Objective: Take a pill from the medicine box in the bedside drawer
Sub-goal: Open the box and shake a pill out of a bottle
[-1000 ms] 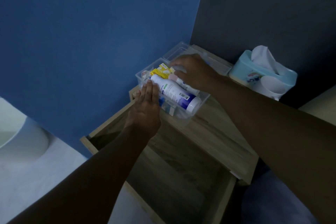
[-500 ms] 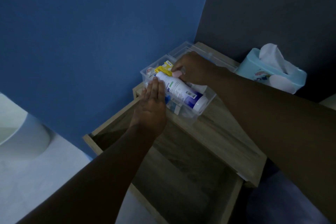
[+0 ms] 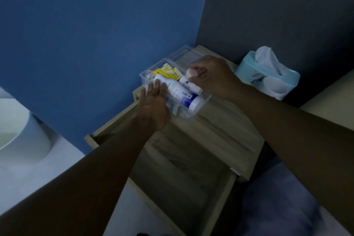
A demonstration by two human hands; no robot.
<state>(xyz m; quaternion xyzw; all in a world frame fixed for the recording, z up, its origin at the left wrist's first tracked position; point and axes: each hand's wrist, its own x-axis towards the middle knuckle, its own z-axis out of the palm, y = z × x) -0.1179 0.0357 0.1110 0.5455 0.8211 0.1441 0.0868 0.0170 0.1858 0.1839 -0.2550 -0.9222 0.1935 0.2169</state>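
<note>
Head view: our right hand (image 3: 210, 76) pinches a small pink-capped item (image 3: 192, 73) just above the clear medicine box (image 3: 201, 101), fingers closed on it. Our left hand (image 3: 153, 105) lies flat, fingers apart, on the box's near wall, touching a white bottle (image 3: 178, 92). The box sits on the wooden bedside table (image 3: 220, 130), above the open drawer (image 3: 182, 174). A tissue box (image 3: 268, 76) stands near the right, in the wall corner.

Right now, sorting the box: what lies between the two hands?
In the head view, the large white bottle lies between the left hand and right hand, inside the clear medicine box.
</note>
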